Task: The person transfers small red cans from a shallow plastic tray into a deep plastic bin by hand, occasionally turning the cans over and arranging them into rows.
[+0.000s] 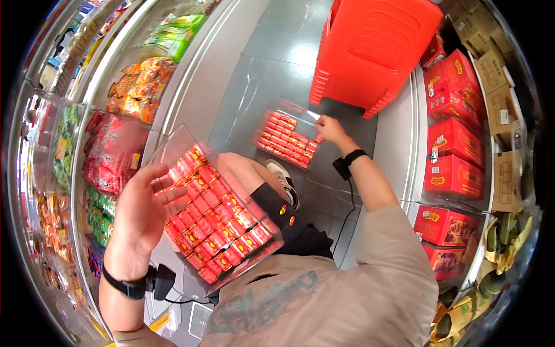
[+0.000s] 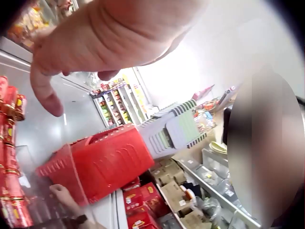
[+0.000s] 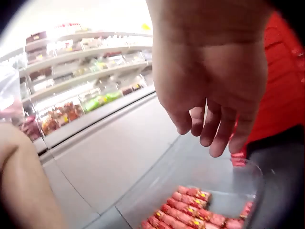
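A clear plastic box (image 1: pixel 263 246) leans tilted against the person's lap, packed with rows of red-wrapped rolls (image 1: pixel 211 202). My left hand (image 1: pixel 147 211) is at its left side, fingers loosely extended over the rolls and gripping none. On the floor is a second clear box (image 1: pixel 283 104), partly filled with similar rolls (image 1: pixel 286 141). Over that box's right edge, my right hand (image 1: pixel 330 130) has its fingers bent downward. It pinches a small red roll (image 3: pixel 238 159), seen at the fingertips in the right wrist view; the thumb is largely hidden.
Stacked red plastic stools (image 1: pixel 376 52) stand beyond the floor box. Shelves of bagged snacks (image 1: pixel 141 87) line the left side. Red gift boxes (image 1: pixel 457 144) and brown cartons (image 1: pixel 506 115) fill the right. The person's shoe (image 1: pixel 283 176) is close to the floor box.
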Demonstrator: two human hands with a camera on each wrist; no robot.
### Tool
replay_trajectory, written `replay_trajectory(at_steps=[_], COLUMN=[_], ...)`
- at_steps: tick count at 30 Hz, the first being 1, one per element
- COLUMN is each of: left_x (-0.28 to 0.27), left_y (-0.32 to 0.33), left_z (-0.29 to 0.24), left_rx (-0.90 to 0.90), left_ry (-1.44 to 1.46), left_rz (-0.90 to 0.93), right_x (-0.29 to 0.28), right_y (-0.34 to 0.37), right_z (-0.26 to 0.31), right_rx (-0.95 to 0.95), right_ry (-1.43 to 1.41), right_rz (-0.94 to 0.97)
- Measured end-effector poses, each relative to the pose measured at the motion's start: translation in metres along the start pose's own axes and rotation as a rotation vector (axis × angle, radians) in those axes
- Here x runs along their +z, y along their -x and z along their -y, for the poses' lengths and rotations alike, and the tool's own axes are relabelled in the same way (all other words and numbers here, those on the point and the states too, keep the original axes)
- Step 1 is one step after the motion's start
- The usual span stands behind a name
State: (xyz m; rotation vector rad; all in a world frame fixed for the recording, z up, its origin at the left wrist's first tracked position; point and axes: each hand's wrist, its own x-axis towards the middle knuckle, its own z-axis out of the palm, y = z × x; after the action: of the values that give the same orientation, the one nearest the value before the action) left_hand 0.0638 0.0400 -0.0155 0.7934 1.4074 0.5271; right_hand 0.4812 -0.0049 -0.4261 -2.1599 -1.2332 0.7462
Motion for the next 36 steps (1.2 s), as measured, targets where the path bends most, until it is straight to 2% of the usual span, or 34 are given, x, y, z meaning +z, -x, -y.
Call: replay_trajectory(at_steps=[3,6,8,11,14,17,20,21,23,24,26,29,32,33,36], left_x=[0.011,0.024,0.028,0.034,0.04,0.044,0.039,0.04,0.041,0.04,0.038,0.038,0.036,0.036,0.035], left_y=[-0.003,-0.021,-0.038,-0.057,-0.068,-0.068,-0.064,-0.065,-0.065,-0.065,-0.066,-0.062,-0.065,-0.065,-0.065], left_z=[-0.014,-0.019,-0.018,-0.009,0.001,0.004,0.004,0.005,0.005,0.005,0.002,-0.01,-0.011,-0.011,-0.011], left_rx=[0.018,0.037,0.035,-0.007,0.011,0.033,0.158,0.183,0.107,0.07,-0.011,-0.079,-0.083,-0.085,-0.09], left_ry=[0.177,0.311,0.371,0.343,0.336,0.415,0.375,0.369,0.349,0.341,0.298,0.239,0.225,0.225,0.224], left_rz=[0.137,0.183,0.191,0.232,0.213,0.187,0.254,0.216,0.173,0.152,0.231,0.34,0.37,0.367,0.362], right_x=[0.031,0.064,0.098,0.124,0.138,0.133,0.177,0.183,0.196,0.199,0.201,0.194,0.166,0.186,0.163], right_y=[-0.008,-0.028,-0.051,-0.064,-0.07,-0.072,-0.082,-0.082,-0.08,-0.079,-0.079,-0.074,-0.074,-0.082,-0.077], right_z=[-0.025,-0.056,-0.089,-0.09,-0.08,-0.062,-0.094,-0.097,-0.103,-0.103,-0.105,-0.105,-0.089,-0.129,-0.103], right_rx=[0.089,0.125,0.253,0.413,0.676,0.603,0.621,0.662,0.735,0.687,0.586,0.444,0.837,0.671,0.368], right_ry=[0.244,0.299,0.299,0.34,0.142,0.343,0.548,0.455,0.259,0.398,0.672,0.47,-0.133,0.028,0.268], right_rz=[0.176,0.221,0.21,0.257,0.031,0.281,0.11,-0.042,-0.34,-0.264,-0.116,-0.133,-0.331,-0.217,-0.112])
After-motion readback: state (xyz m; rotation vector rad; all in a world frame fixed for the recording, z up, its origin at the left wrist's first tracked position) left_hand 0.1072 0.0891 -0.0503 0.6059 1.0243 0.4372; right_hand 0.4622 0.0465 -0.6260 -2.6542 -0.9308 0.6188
